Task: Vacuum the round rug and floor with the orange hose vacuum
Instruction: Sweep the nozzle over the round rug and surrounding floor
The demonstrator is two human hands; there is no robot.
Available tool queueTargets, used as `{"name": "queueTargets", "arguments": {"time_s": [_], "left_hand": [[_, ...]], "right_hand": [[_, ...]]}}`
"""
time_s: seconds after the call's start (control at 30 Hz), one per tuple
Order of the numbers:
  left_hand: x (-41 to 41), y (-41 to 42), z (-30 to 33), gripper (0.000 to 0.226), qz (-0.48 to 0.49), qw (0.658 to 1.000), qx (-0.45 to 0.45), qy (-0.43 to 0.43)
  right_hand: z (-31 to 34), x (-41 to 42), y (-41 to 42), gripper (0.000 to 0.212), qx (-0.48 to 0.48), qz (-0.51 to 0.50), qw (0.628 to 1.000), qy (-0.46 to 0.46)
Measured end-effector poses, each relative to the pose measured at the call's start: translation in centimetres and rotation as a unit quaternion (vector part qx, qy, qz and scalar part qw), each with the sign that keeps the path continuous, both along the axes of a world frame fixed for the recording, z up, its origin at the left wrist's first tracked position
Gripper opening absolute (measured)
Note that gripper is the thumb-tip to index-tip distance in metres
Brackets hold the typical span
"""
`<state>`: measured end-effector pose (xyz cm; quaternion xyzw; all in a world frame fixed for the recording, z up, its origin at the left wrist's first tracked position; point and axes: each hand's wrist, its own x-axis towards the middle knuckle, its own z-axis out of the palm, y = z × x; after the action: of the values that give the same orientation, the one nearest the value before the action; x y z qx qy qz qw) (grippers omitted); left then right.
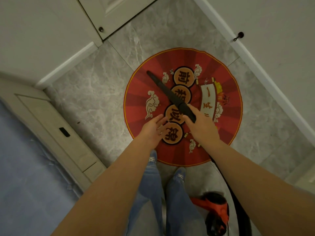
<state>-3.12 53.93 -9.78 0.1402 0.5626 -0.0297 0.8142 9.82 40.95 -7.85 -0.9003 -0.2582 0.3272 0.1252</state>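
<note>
A round red rug [228, 126] with orange character medallions and white clouds lies on the grey marble floor [95, 99]. My right hand [202, 126] grips the rear end of a black vacuum wand [167, 92], which slants up and left over the rug with its nozzle tip near the rug's upper left part. My left hand [153, 129] hovers beside it with fingers relaxed, holding nothing. The orange and black vacuum body [215, 213] sits on the floor behind my right foot, and a black hose [238, 198] runs from it under my right forearm.
White cabinet doors with dark knobs [101, 29] stand at the upper left and a white wall panel with a knob [240, 35] on the right. A beige door threshold [64, 132] borders a blue floor [25, 167] on the left. My feet stand at the rug's near edge.
</note>
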Motion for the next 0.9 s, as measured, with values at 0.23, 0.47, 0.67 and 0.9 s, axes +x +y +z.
{"name": "queueTargets", "arguments": {"time_s": [0.23,0.47,0.67,0.9], "left_hand": [[0.2,-1.6,-0.1,0.040,-0.014,1.000,-0.004,0.003],[0.8,-3.2,0.2,0.038,-0.034,0.999,-0.004,0.022],[1.3,-3.9,0.5,0.037,-0.047,0.999,0.007,0.018],[1.7,-5.5,0.3,0.039,-0.065,0.997,0.014,0.039]], "right_hand": [[1.0,3.6,-2.6,0.054,0.023,-0.088,0.996,-0.023],[1.4,2.3,-5.7,0.053,0.001,-0.105,0.994,-0.010],[0.8,1.0,-7.9,0.058,0.001,-0.127,0.992,-0.022],[2.0,1.1,-8.6,0.052,0.002,-0.106,0.994,-0.012]]}}
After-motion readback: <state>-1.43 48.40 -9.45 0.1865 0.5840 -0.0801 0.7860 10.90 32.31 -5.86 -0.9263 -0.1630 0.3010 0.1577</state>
